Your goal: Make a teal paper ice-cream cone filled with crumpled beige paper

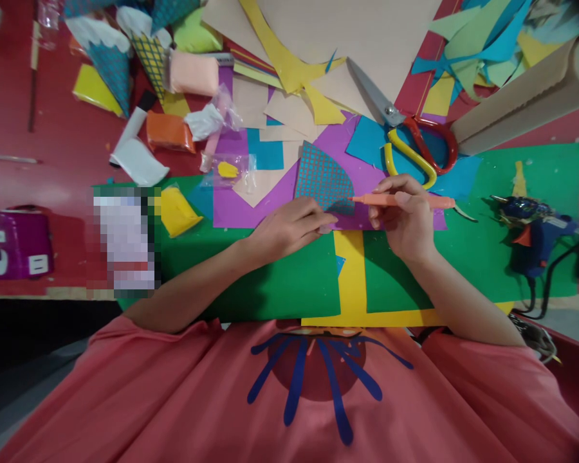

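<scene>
**Patterned fan piece cut out and under the tool; gluing looks undone**

Your left hand (289, 226) lies flat on the purple sheet (251, 206), its fingers (318, 222) pressed together and holding down the lower edge of the checked blue fan-shaped piece (324, 179). Your right hand (405, 215) pinches an orange craft tool (405, 200) between thumb and fingers, held level, its tip touching the fan piece's right edge.

The fan piece already has its curved outline, so the cutting of it appears finished; the scissors (410, 138) lie set aside just beyond your right hand. Whether the tool is scoring, marking or trimming cannot be told.

The piece sits loose on the purple sheet, above the green (270, 276) and yellow (350, 276) sheets on the red surface (62, 148). The glue gun (531, 228) rests untouched, well to your right, so fixing seems still ahead. Offcuts (477, 45) crowd the far edge.
</scene>
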Action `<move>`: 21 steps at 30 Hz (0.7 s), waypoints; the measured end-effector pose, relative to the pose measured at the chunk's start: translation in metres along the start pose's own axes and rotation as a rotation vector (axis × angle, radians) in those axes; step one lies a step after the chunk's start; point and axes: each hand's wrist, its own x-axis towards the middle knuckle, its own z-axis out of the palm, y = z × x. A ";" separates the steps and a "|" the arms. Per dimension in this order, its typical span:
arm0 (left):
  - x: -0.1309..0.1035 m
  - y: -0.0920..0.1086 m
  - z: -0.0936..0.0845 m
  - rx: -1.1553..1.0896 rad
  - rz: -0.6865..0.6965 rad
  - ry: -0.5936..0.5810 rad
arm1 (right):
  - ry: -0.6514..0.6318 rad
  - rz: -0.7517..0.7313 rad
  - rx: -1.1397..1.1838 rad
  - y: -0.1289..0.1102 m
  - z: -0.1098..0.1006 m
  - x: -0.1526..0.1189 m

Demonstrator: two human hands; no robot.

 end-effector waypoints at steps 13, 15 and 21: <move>0.001 -0.001 0.001 0.034 -0.093 0.012 | -0.215 -0.014 -0.056 0.008 -0.007 -0.005; 0.000 -0.001 0.001 0.046 -0.097 0.028 | -0.223 -0.019 -0.087 0.010 -0.009 -0.005; 0.000 0.000 0.002 0.073 -0.068 0.103 | -0.255 -0.001 -0.144 0.009 -0.007 -0.005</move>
